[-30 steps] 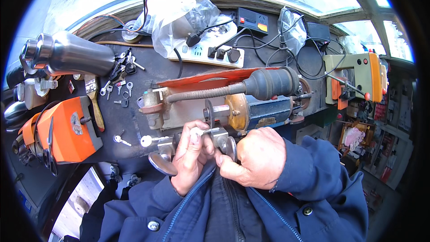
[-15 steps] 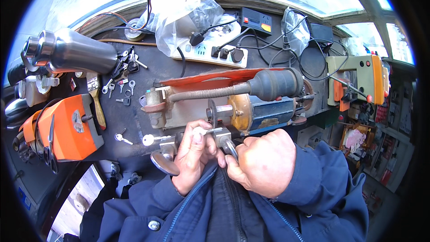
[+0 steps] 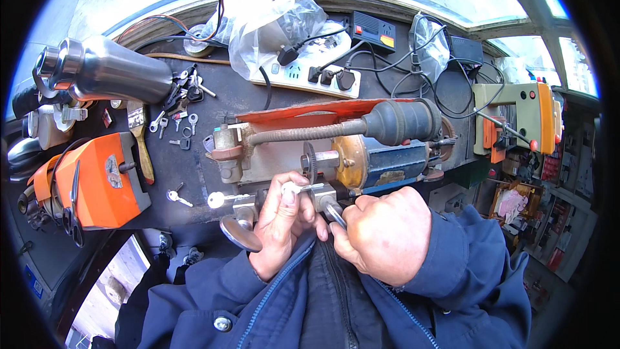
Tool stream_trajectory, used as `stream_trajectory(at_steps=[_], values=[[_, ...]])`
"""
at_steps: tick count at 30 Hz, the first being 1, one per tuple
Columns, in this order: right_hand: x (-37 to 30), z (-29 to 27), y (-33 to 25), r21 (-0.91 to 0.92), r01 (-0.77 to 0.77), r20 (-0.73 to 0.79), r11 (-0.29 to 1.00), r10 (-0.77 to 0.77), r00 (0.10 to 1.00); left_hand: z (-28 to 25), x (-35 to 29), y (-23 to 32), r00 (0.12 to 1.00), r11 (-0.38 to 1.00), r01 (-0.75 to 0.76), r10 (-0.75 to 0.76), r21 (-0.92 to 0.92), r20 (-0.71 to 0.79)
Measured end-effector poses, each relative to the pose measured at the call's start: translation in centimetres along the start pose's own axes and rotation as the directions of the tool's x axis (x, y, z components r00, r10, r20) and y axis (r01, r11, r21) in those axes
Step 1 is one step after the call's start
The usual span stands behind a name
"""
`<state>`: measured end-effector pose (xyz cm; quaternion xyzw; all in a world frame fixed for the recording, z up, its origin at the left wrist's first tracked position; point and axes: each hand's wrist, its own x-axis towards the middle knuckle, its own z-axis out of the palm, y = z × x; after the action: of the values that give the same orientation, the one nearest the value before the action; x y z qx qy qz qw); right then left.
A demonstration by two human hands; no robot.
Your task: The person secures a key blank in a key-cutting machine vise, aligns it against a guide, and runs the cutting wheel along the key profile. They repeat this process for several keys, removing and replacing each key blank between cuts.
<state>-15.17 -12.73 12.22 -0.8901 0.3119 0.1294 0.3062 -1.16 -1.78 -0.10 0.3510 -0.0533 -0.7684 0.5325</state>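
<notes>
A key-cutting machine with a blue motor, a brass-coloured disc and a ribbed flexible shaft sits on the dark bench. My left hand pinches a small silver key at the machine's front clamp. My right hand is closed around the metal clamp handle just right of it. A second key pokes out of the left clamp. A rounded metal lever hangs below my left hand.
An orange tool case, loose keys, a brush and a steel flask lie at the left. A white power strip with plugs, a plastic bag and a green drill stand stand behind and right.
Both hands stay at the front clamp. My right hand has shifted slightly on the handle, and the view has tilted a little.
</notes>
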Motion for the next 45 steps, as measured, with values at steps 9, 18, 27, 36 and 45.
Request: stream_trajectory(at_steps=[9,18,27,36,45], values=[[0.1,-0.6,0.8,0.042,-0.024,0.071,0.999,0.021,0.997,0.3,-0.2,0.1,0.999,1.000,-0.014,0.013,-0.019,-0.048],[-0.1,3.3,0.1,0.839,-0.487,0.538,-0.243,0.244,0.807,0.3,0.0,0.2,0.999,0.999,-0.003,0.002,-0.041,-0.032],[-0.2,3.6,1.3,0.852,-0.518,0.523,-0.073,0.151,0.839,0.5,-0.7,0.8,0.999,1.000,0.024,-0.023,0.019,-0.032],[0.0,3.4,1.6,0.857,-0.514,0.513,-0.036,0.130,0.848,0.8,-0.7,0.3,0.994,0.984,-0.046,0.062,0.171,-0.089],[0.3,3.7,1.4,0.845,-0.526,0.508,0.099,0.163,0.846,0.4,-0.1,0.2,0.996,0.996,-0.028,0.035,0.085,-0.082]])
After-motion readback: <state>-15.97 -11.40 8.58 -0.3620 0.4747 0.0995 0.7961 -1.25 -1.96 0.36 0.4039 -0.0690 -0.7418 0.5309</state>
